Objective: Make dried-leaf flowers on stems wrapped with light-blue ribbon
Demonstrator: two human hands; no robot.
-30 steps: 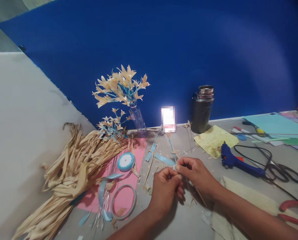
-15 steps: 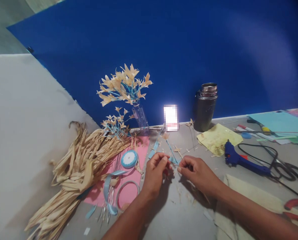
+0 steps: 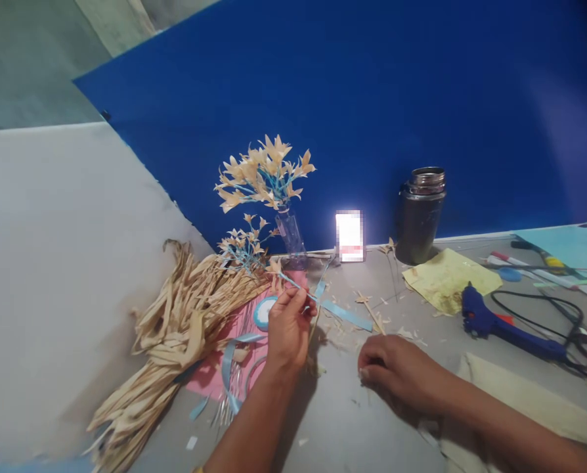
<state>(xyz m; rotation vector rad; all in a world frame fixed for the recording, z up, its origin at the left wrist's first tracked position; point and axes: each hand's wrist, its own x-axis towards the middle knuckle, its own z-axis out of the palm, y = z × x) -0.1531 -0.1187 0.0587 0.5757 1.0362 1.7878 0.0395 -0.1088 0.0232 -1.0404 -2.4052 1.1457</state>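
My left hand (image 3: 291, 328) is closed in a pinch on the blue-wrapped stem of a small dried-husk flower (image 3: 274, 267), whose head points up and left. A strip of light blue ribbon (image 3: 345, 314) stretches rightward from beside those fingers; whether it joins the stem I cannot tell. Low over the table, my right hand (image 3: 399, 371) has its fingers curled, and anything inside them is hidden. Just beyond its knuckles lies another husk flower on a pale stick (image 3: 371, 311). A ribbon spool (image 3: 262, 313) sits partly behind my left hand.
Dried husks (image 3: 175, 322) and pink paper (image 3: 205, 378) lie left. Husk flowers (image 3: 266, 174) stand in a clear bottle (image 3: 289, 236) behind. A bright phone-like screen (image 3: 350, 236), dark flask (image 3: 421, 217), yellow sheet (image 3: 451, 279), blue glue gun (image 3: 510, 328) and folded cloth (image 3: 524, 401) are nearby.
The view has swung left, so things sit farther right. My left hand now holds the flower tilted to the left, and my right hand has drawn away from it toward me.
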